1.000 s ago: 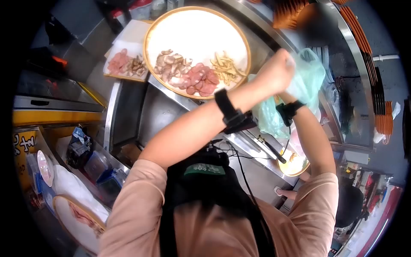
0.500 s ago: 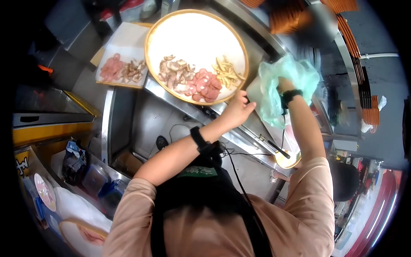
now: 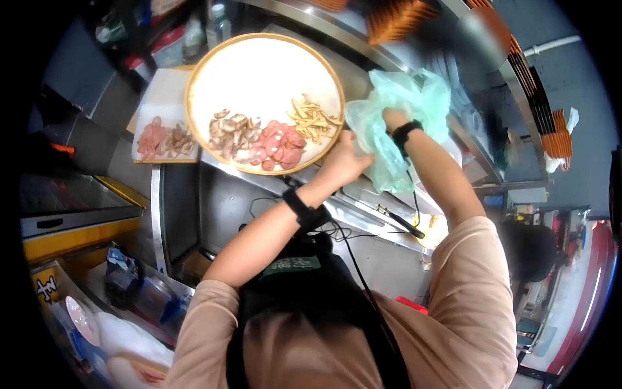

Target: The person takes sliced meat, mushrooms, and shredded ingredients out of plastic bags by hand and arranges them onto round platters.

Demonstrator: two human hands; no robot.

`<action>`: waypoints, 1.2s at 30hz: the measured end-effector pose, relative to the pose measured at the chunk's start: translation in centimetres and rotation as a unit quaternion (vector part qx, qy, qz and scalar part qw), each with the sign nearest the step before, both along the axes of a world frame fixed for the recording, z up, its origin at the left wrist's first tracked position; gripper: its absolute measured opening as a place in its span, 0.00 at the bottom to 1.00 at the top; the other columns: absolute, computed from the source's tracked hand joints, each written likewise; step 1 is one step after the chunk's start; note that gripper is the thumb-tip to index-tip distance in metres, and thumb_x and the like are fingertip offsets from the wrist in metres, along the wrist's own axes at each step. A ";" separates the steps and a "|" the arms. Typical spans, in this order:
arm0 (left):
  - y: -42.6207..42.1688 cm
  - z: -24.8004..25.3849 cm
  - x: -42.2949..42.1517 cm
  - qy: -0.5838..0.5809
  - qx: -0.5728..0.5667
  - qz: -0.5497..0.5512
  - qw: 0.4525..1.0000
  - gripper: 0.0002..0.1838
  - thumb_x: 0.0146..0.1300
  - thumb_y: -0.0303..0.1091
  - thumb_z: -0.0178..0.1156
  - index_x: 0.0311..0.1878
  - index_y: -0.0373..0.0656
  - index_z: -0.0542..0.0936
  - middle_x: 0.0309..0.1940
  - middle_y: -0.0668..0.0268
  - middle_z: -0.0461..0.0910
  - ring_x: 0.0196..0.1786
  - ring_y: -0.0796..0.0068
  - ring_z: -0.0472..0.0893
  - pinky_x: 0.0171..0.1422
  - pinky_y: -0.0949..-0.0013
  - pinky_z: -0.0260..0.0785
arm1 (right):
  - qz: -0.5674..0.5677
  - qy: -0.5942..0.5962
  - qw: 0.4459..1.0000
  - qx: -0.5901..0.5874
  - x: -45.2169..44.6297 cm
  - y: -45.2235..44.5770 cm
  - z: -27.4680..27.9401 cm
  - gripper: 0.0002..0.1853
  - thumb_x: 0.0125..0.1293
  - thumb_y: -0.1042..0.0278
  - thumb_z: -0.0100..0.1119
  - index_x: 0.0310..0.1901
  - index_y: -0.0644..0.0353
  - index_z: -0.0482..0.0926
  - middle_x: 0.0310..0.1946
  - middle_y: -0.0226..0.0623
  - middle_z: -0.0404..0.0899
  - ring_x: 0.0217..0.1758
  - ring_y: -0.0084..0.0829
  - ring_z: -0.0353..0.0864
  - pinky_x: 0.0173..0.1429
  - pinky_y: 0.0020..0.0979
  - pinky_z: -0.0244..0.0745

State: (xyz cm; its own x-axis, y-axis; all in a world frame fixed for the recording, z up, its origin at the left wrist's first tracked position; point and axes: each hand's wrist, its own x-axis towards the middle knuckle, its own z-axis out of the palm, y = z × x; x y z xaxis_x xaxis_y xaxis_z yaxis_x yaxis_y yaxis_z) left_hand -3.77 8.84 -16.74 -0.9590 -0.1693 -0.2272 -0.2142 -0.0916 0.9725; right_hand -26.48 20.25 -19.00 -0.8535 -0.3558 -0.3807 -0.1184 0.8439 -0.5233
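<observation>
A round bamboo tray (image 3: 259, 78) with a bright white lining holds sliced mushrooms (image 3: 234, 133), pink meat slices (image 3: 280, 144) and pale yellow strips (image 3: 314, 120) along its near side. My left hand (image 3: 345, 162) is at the tray's lower right rim, thumb and fingers apart; whether the fingertips touch the rim I cannot tell. To the right is a crumpled light green plastic bag (image 3: 424, 97). My right hand (image 3: 395, 121) reaches into its opening, and the bag hides its fingers. Both wrists wear black bands.
Left of the bamboo tray, a paper-lined tray (image 3: 170, 87) carries more pink slices and mushrooms. A metal counter edge (image 3: 363, 211) runs beneath. Black cables (image 3: 350, 249) hang before my apron. A yellow-lit bowl (image 3: 433, 231) stands lower right; stacked brown trays (image 3: 398, 19) are at the back.
The view has shifted, so the trays and bag appear further left. My left hand remains beside the tray rim, its fingers now nearer to it. My right hand stays in the bag.
</observation>
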 end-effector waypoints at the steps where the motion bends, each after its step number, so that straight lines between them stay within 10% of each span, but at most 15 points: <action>1: 0.2 0.0 0.1 0.008 -0.016 -0.007 1.000 0.34 0.59 0.38 0.66 0.61 0.34 0.60 0.29 0.65 0.72 0.27 0.75 0.80 0.27 0.72 0.77 | -0.041 -0.039 0.997 -0.053 0.5 -0.2 0.2 0.14 0.66 0.67 0.43 0.37 0.65 0.79 0.28 0.43 0.79 0.24 0.33 0.76 0.26 0.35 0.68; 13: 0.7 1.9 1.2 0.076 -0.135 -0.021 0.988 0.42 0.58 0.38 0.68 0.68 0.33 0.55 0.24 0.64 0.75 0.23 0.76 0.77 0.28 0.70 0.72 | -0.213 -0.062 0.962 -0.161 0.9 0.2 -1.6 0.13 0.66 0.65 0.47 0.39 0.63 0.79 0.20 0.39 0.75 0.25 0.33 0.76 0.25 0.34 0.67; 19: 0.6 1.0 0.7 0.181 -0.248 -0.010 0.952 0.41 0.58 0.42 0.66 0.67 0.31 0.57 0.35 0.52 0.82 0.36 0.54 0.82 0.46 0.61 0.74 | 0.168 0.171 0.955 0.176 5.7 -0.5 9.4 0.29 0.48 0.70 0.64 0.58 0.57 0.78 0.47 0.48 0.83 0.49 0.44 0.84 0.53 0.36 0.78; 25: -0.6 3.6 1.0 0.056 -0.193 -0.097 0.975 0.32 0.59 0.40 0.65 0.55 0.26 0.62 0.48 0.36 0.77 0.51 0.42 0.80 0.55 0.54 0.72 | 0.035 0.130 0.990 0.051 7.0 4.3 14.9 0.28 0.47 0.69 0.70 0.53 0.66 0.78 0.41 0.45 0.83 0.44 0.39 0.83 0.52 0.34 0.77; 27: -0.7 2.7 0.7 0.055 -0.195 -0.106 0.974 0.33 0.59 0.41 0.65 0.56 0.26 0.62 0.48 0.36 0.77 0.51 0.42 0.80 0.55 0.55 0.72 | -0.041 0.115 0.986 -0.115 6.8 5.8 14.8 0.25 0.50 0.73 0.67 0.53 0.66 0.77 0.41 0.43 0.83 0.44 0.36 0.83 0.51 0.33 0.78; 31: -1.0 1.5 0.4 0.063 -0.205 -0.119 0.970 0.39 0.60 0.44 0.65 0.64 0.29 0.56 0.22 0.64 0.77 0.19 0.72 0.79 0.27 0.70 0.73 | -0.132 0.018 0.979 -0.157 6.7 6.6 15.7 0.24 0.53 0.76 0.65 0.54 0.67 0.76 0.41 0.41 0.82 0.42 0.33 0.83 0.47 0.31 0.79; 36: -1.6 1.6 0.7 0.051 -0.196 -0.130 0.971 0.39 0.61 0.42 0.64 0.65 0.29 0.56 0.22 0.65 0.75 0.19 0.72 0.79 0.25 0.70 0.72 | -0.134 0.006 0.974 -0.183 6.6 6.0 14.7 0.19 0.54 0.76 0.65 0.49 0.71 0.77 0.38 0.42 0.82 0.36 0.33 0.84 0.40 0.30 0.79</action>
